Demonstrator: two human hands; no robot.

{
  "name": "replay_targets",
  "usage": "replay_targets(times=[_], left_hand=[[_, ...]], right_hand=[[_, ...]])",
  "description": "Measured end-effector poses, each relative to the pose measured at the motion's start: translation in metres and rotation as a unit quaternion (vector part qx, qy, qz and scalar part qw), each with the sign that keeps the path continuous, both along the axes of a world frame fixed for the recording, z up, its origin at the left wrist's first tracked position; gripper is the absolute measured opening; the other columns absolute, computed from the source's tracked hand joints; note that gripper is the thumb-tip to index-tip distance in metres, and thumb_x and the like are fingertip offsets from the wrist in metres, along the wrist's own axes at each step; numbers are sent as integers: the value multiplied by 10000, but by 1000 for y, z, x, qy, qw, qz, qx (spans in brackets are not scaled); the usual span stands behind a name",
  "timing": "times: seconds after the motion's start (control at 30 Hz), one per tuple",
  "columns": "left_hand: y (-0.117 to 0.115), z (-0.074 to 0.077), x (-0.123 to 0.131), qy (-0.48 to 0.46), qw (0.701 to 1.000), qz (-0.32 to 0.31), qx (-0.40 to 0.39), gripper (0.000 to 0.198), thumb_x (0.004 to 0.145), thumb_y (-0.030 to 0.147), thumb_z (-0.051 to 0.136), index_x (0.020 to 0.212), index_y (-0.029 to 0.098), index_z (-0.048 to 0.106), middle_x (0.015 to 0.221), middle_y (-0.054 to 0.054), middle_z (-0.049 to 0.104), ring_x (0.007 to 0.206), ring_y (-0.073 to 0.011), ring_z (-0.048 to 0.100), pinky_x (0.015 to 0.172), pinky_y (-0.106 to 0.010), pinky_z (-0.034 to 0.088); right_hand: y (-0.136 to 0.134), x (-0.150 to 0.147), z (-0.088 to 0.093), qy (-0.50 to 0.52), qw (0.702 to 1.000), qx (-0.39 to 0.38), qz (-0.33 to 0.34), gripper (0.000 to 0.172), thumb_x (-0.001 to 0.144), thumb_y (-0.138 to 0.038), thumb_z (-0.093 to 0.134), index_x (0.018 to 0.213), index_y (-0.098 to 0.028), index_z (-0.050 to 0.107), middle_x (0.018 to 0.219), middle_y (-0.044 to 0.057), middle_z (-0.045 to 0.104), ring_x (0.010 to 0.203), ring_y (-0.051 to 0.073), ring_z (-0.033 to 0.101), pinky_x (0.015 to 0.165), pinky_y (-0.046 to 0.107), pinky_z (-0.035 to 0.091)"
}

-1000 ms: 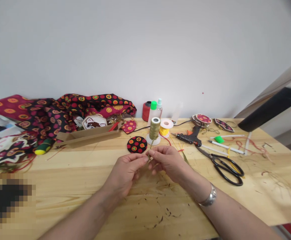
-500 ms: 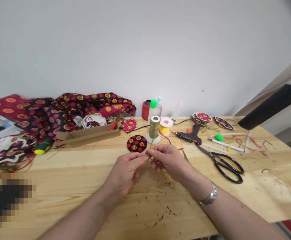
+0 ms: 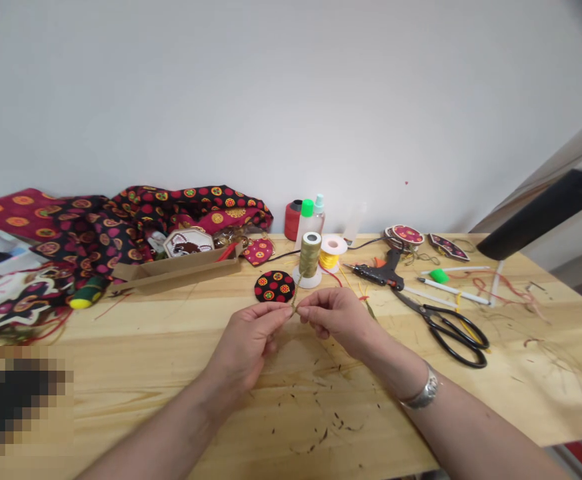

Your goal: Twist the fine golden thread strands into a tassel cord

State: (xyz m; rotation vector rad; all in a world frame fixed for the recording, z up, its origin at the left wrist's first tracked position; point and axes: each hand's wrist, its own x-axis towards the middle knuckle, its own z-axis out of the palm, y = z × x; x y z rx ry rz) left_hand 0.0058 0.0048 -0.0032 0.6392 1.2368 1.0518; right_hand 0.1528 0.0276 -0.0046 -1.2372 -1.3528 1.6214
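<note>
My left hand (image 3: 251,333) pinches a thin olive thread (image 3: 295,298) between thumb and forefinger. Opposite it, my right hand (image 3: 331,313) is closed on the same thread, the fingertips of both hands almost touching. The thread runs up toward an olive thread spool (image 3: 311,257), which stands upright just behind the hands. Beyond my left fingertips lies a round black fabric disc (image 3: 274,286) with red and orange patterns. A roll of yellow cord (image 3: 331,257) stands beside the olive spool. What exactly the fingertips form with the thread is too small to make out.
To the right lie a black glue gun (image 3: 378,270), black-handled scissors (image 3: 445,327) and a white pencil (image 3: 453,291). A cardboard box (image 3: 181,270) and patterned fabric (image 3: 135,213) sit at left. Bottles (image 3: 305,223) stand near the wall. Dark scraps (image 3: 325,433) litter the front of the wooden table.
My right hand has shifted slightly left and its fingertips have drawn lower, closer to my left fingertips. Both hands keep pinching the thread.
</note>
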Motion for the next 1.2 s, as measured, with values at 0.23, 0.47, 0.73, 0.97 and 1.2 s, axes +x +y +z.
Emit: replay_targets(times=[0.23, 0.47, 0.73, 0.97, 1.2], left_hand=[[0, 0, 1, 8, 1000, 21, 3, 176, 520, 247, 736, 640, 138, 669, 444, 61, 479, 403, -26, 332, 363, -151, 221], [0, 1, -1, -4, 999, 38, 12, 196, 500, 250, 741, 639, 130, 670, 444, 59, 483, 400, -26, 320, 364, -159, 201], [0, 0, -1, -5, 999, 36, 13, 185, 517, 246, 740, 648, 136, 669, 446, 60, 484, 392, -23, 323, 362, -155, 207], [0, -3, -1, -12, 999, 30, 12, 173, 523, 244, 740, 651, 148, 673, 441, 58, 479, 397, -26, 339, 363, -152, 219], [-1, 0, 0, -9, 999, 27, 14, 175, 517, 250, 740, 639, 145, 672, 424, 65, 459, 392, -26, 321, 359, -149, 210]], right_hand=[[-1, 0, 8, -46, 999, 7, -5, 125, 665, -258, 602, 682, -134, 600, 533, -36, 482, 413, 45, 373, 394, 191, 271], [2, 3, 11, -57, 998, 7, 4, 102, 660, -228, 564, 623, -133, 577, 542, -16, 504, 415, 55, 386, 393, 200, 281], [7, 7, 0, -102, 986, 119, -51, 166, 725, -243, 527, 765, -144, 654, 708, 34, 631, 655, 136, 550, 621, 262, 427], [0, -1, 7, -52, 996, 76, -19, 119, 669, -266, 619, 712, -155, 621, 658, 9, 611, 584, 106, 521, 590, 256, 413], [-2, 0, 2, -73, 990, 119, 13, 97, 689, -244, 590, 702, -153, 621, 660, 4, 605, 570, 92, 507, 540, 221, 394]])
